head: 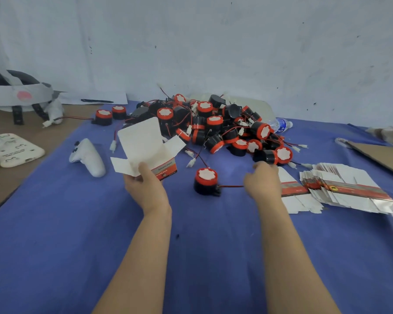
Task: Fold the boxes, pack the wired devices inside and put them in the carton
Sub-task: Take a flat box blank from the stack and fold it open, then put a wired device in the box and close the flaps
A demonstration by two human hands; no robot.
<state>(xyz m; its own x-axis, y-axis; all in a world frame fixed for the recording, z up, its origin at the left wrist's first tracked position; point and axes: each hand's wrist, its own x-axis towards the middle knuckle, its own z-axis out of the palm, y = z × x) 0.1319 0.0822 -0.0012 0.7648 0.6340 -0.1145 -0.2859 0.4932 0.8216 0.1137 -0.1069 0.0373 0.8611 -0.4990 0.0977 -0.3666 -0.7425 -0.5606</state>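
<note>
Left hand [145, 184] grips the opened box [145, 143] by its lower corner; right hand [262, 182] pinches the red wire [232, 186] of a wired device [205, 181] standing between them on the blue cloth [191, 245].

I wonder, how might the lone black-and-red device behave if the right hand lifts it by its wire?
The device would probably dangle and swing, since its thin red wire looks floppy. Standing on its flat base it seems stable; tipped over, the round body may roll.
</note>
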